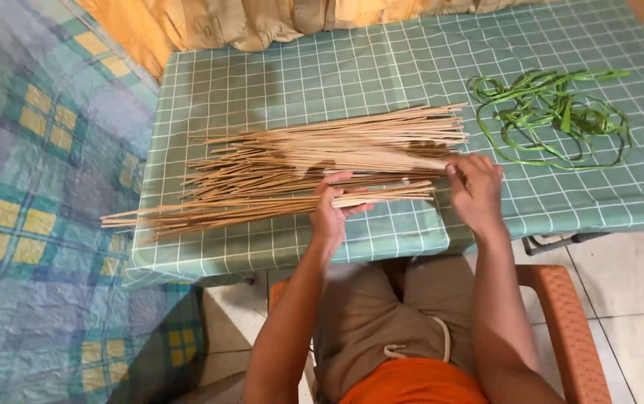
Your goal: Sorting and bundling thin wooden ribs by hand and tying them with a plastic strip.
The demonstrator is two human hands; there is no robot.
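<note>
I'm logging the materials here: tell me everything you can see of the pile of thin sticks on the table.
The pile of thin sticks is pale tan, like dried plant stems, long and straight. It lies flat on the green checked tablecloth, even at the right end and fanned out ragged at the left, where some tips overhang the table edge. The left hand grips a small bunch; the right hand touches the right ends.

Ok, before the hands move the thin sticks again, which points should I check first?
1. Left hand grips a small bundle: ok.
2. Right hand touches the stick ends: ok.
3. Sticks aligned in one pile: not ok, they fan out.
4. Stick tips inside the table edge: not ok, some overhang on the left.
5. Green strips lie apart from the sticks: ok.
</note>
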